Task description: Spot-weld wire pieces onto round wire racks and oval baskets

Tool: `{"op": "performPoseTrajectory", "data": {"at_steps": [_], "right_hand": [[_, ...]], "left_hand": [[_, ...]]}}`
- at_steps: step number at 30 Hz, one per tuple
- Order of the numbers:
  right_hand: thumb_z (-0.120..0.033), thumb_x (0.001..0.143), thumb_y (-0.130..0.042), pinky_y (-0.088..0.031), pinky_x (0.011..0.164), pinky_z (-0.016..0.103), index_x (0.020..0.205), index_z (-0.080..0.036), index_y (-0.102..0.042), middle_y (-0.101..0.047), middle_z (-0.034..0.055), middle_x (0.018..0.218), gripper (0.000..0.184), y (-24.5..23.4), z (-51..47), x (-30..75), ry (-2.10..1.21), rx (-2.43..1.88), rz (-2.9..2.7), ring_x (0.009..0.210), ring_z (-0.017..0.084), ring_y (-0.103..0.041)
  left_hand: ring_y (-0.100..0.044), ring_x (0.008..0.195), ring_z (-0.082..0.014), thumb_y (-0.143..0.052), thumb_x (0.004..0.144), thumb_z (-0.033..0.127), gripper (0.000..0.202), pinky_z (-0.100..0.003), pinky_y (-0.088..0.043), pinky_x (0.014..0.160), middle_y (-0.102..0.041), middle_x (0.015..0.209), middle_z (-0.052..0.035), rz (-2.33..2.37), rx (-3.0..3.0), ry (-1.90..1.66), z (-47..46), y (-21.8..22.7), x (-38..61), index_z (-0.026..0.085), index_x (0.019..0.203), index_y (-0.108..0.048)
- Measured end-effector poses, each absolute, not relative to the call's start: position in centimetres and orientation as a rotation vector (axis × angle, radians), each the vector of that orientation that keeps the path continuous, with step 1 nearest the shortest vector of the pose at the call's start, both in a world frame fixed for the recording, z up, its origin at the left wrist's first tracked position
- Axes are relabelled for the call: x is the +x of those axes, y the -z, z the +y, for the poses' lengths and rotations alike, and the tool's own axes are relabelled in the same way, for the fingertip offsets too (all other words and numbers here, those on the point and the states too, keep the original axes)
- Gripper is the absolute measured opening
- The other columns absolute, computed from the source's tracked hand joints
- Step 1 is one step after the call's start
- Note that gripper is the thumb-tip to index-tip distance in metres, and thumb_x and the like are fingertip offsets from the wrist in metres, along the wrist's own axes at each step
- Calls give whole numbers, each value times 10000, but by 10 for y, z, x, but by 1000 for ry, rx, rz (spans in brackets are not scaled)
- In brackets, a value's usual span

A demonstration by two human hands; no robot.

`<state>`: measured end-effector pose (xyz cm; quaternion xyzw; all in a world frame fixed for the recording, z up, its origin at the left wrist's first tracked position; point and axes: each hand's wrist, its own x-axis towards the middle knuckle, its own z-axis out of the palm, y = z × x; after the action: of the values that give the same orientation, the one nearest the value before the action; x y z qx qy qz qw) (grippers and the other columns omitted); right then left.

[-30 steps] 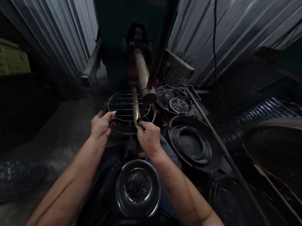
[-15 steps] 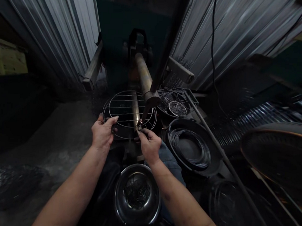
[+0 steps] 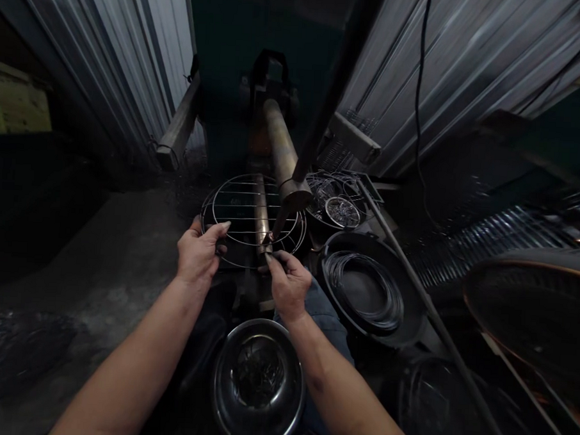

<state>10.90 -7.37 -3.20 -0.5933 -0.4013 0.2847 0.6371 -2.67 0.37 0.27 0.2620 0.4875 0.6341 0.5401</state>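
Observation:
A round wire rack (image 3: pixel 245 206) lies flat on the lower arm of a spot-welding machine (image 3: pixel 275 140). My left hand (image 3: pixel 199 253) grips the rack's near left rim, thumb on top. At the near right rim, just below the pointed upper electrode (image 3: pixel 281 218), my right hand (image 3: pixel 287 283) pinches the rim or a small wire piece; I cannot tell which. A steel bowl (image 3: pixel 258 378) with small dark wire pieces rests on my lap below both hands.
To the right, a black pan (image 3: pixel 369 286) holds coiled wire rings, and a tray (image 3: pixel 338 203) behind it holds more wire parts. A long rod (image 3: pixel 425 300) slants across the right side. Corrugated metal walls (image 3: pixel 109 56) flank the machine. Grey floor lies at left.
The view has shifted slightly. Both hands stay on the rack; the right hand has slid a little nearer along the rim, under the electrode.

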Motion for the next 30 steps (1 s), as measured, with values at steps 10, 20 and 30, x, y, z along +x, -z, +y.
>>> {"op": "performPoseTrajectory", "data": {"at_steps": [10,20,30], "right_hand": [[-328,745,-642,-518,559,251,787,-174,-693,-683,1,690,168,25,-65,111,-684,-1339,-900,558,150,-640],[-339,755,-627,-507,564,258,736,-181,-673,-647,-6,626,165,32,-66,110,-604,-1378,-923,553,153,-624],[-306,724,-647,-489,528,252,739,-166,-672,-639,-24,603,143,23,-64,111,-662,-1315,-848,503,144,-615]], "left_hand": [[-495,526,-109,-801,432,238,410,-191,-331,366,-555,625,28,1150,584,-1460,13,-5,-24,175,732,-530],[-508,523,-105,-803,442,251,422,-191,-314,364,-553,646,28,1154,607,-1467,10,-8,-23,174,746,-521],[-499,513,-101,-807,439,243,437,-189,-298,370,-546,641,28,1158,578,-1456,12,-8,-19,182,749,-505]]}}
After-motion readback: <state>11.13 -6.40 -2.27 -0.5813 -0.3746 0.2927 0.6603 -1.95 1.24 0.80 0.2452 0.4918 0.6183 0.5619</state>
